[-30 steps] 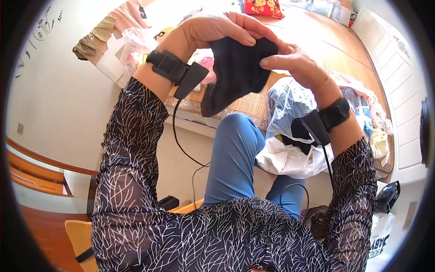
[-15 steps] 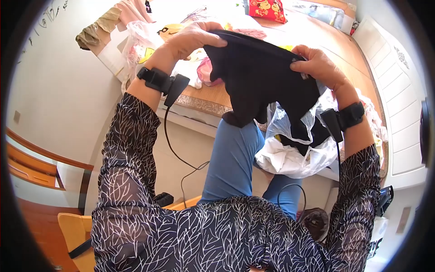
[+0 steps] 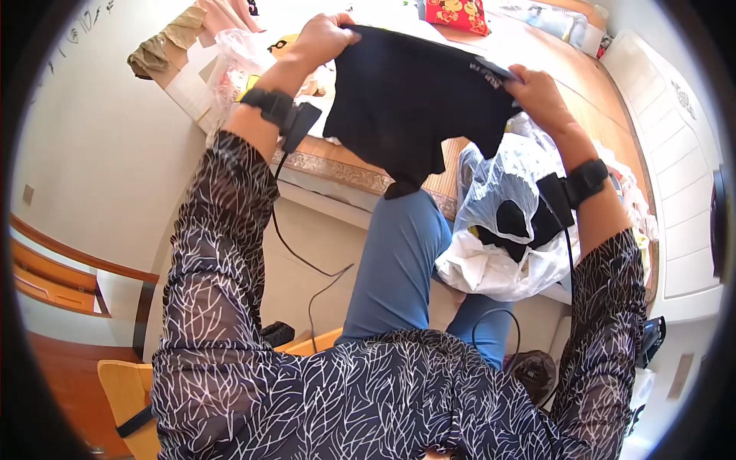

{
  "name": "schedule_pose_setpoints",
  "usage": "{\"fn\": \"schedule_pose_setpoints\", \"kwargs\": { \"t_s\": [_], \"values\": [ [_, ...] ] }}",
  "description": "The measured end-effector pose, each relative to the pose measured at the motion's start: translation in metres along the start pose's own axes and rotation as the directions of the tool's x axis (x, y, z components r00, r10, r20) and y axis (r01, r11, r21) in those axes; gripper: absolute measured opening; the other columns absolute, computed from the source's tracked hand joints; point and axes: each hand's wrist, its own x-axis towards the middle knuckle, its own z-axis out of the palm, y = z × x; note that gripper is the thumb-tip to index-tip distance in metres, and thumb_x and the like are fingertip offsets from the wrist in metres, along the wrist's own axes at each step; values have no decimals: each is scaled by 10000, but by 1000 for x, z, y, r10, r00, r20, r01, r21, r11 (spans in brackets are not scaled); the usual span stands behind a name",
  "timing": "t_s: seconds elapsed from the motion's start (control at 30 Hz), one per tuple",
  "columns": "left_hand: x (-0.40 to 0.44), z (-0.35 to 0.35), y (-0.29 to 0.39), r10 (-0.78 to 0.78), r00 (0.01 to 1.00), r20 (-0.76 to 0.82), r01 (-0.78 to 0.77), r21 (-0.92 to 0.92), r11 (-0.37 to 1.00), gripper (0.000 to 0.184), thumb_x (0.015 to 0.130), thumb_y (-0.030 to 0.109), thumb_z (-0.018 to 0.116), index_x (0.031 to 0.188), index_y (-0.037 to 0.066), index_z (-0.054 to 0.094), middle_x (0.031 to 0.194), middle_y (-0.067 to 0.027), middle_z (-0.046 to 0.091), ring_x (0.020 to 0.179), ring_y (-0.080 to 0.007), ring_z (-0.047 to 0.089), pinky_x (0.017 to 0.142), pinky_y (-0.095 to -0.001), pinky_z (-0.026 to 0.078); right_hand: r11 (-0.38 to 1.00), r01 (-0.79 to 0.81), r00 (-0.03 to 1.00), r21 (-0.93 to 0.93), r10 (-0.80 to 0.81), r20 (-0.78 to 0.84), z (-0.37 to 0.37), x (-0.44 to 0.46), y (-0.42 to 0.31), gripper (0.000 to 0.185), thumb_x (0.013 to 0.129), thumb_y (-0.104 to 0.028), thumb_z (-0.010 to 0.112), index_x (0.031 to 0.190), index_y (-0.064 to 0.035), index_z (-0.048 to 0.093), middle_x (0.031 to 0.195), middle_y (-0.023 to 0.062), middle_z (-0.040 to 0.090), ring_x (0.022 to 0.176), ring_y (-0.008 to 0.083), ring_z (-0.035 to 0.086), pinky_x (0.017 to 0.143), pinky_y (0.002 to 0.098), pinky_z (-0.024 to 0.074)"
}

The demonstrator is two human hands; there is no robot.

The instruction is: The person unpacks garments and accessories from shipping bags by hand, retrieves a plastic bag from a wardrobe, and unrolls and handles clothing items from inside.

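A black garment [image 3: 414, 100] hangs stretched between my two hands, above the mat-covered bed and my knee. My left hand [image 3: 328, 37] is closed on its upper left corner. At the upper right corner, beside small white lettering, my right hand [image 3: 537, 93] pinches the edge. The garment's lower edge is uneven, with its lowest part just over my knee. Below my right hand, a clear plastic bag [image 3: 498, 172] holds white and black cloth.
The bed [image 3: 567, 84] bears a red patterned item [image 3: 458, 15] at the back. Another plastic bag [image 3: 234, 57] and a tan cloth [image 3: 165, 52] lie at the left. Pale clothes [image 3: 632, 203] are at the right edge. Cables hang from both wrist devices.
The black garment was bunched between my hands, then opened out wide as they moved apart. It has since been raised and pulled taut along its top edge.
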Motion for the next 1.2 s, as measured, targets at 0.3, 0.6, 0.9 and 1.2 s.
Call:
{"fn": "schedule_pose_setpoints", "kwargs": {
  "t_s": [0.3, 0.6, 0.9, 1.2],
  "values": [
    [7, 32, 20, 113, 971, -211, -127, -55, 990, 218, 828, 90, 559, 1017, 33, 650, 921, -57, 647, 854, -114, 614, 681, -249, 509, 998, 38, 999, 42, -37, -35, -2, -22, 4, 333, 854, -165, 522, 1145, -32, 615, 780, 206, 657, 713, 327, 648, 648, 374, 506],
    [-108, 136, -153, -259, 757, 600, 334, -14, 942, 239, 782, 132, 589, 991, 53, 673, 895, -2, 641, 837, -99, 562, 759, -263, 463, 797, -392, 890, 459, 202, 410, 3, -212, 13, 88, 842, -15, 582, 912, 13, 628, 787, 50, 617, 653, 107, 619, 585, 241, 497],
    [-186, 199, 28, 14, 745, 667, 105, -137, 985, 304, 803, 201, 632, 1043, 15, 648, 970, -150, 667, 936, -241, 633, 841, -333, 486, 959, -191, 896, -210, 258, 362, 51, -313, 38, 394, 731, -68, 566, 1114, 8, 511, 1066, 233, 568, 919, 412, 605, 772, 480, 505],
    [-227, 315, 28, -236, 880, 412, 262, -9, 965, 619, 827, 180, 606, 1372, 25, 358, 977, -229, 658, 871, -298, 666, 769, -422, 504, 914, -207, 776, -349, 370, 510, 49, -321, 33, 425, 726, -16, 529, 1151, -1, 508, 1218, 264, 500, 1090, 404, 536, 926, 452, 448]
  ]
}}
